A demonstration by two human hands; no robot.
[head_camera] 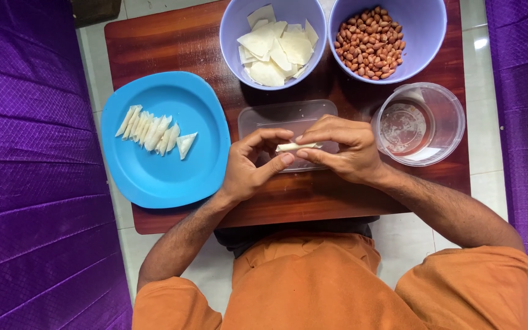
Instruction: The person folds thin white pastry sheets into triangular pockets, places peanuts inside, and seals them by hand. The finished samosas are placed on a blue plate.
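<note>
Here, both your hands pinch one small folded pastry strip (299,146) over a clear lid (264,119).

Your left hand (249,168) and right hand (343,150) meet fingertip to fingertip on it, fingers curled. Beyond your hands stand a bowl of pastry sheets (233,30) and a bowl of peanuts (426,24). Beside your left hand is a blue plate (154,177) with folded pieces; beside your right, a clear tub of water (450,113).

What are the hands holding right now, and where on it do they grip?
Both hands hold one small folded white wrapper piece: the left hand pinches its left end, the right hand its right end.
</note>
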